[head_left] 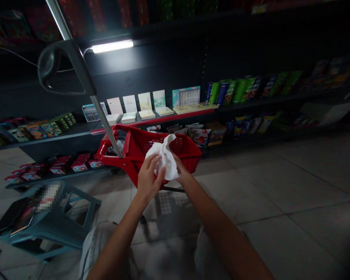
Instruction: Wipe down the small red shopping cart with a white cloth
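A crumpled white cloth [169,165] is between my two hands, with one twisted end sticking up. My left hand [148,179] grips its left side, fingers bent over the front and thumb against the fabric. From the right, my right hand [183,171] holds it, and its fingers are mostly hidden behind the folds. Just beyond the hands stands a red plastic shopping cart [128,149] with a basket on wheels. Its long metal pole [103,112] rises to the upper left and carries a grey handle [89,79].
Behind the cart, a dark shelf [76,130] holds upright booklets [130,104], green and blue packets [240,90] and boxed goods [36,130]. A lit tube lamp [112,46] hangs above. At left, a blue-green stool [55,229] bears a tablet-like device [23,219] and a cable. Tiled floor [280,182] lies to the right.
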Motion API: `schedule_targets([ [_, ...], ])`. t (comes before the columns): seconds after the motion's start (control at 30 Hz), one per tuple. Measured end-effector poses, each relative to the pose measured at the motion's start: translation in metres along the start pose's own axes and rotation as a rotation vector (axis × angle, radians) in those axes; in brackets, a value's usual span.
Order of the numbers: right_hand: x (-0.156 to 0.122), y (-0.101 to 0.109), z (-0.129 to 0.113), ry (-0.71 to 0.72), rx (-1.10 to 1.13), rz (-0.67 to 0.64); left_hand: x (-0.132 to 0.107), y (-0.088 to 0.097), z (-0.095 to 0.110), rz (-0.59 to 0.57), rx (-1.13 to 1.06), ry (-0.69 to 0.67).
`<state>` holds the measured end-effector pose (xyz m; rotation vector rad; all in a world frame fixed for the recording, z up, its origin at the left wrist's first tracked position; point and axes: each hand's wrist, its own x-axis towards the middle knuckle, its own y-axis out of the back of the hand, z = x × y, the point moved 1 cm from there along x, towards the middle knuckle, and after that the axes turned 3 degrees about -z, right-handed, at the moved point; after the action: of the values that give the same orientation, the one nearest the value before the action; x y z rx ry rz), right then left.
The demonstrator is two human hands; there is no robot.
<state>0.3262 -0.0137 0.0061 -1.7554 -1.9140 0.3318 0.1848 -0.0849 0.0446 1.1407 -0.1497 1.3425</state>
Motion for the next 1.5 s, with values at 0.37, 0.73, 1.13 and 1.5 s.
schedule_targets([
  [0.37,-0.009,-0.007,-0.008,0.335,-0.601,0.035,0.011,-0.006,-0.012,0.13,-0.551,0.504],
  [0.73,-0.009,-0.004,-0.021,0.24,-0.219,0.061,0.007,-0.001,-0.035,0.321,-0.87,0.75],
  [1.13,-0.02,-0.006,-0.031,-0.075,-0.004,-0.071,0.01,-0.014,-0.024,0.06,-1.167,0.783],
  [1.5,0.003,0.031,-0.027,0.221,-0.322,0.316,0.004,0.028,-0.045,0.278,0.102,0.131],
])
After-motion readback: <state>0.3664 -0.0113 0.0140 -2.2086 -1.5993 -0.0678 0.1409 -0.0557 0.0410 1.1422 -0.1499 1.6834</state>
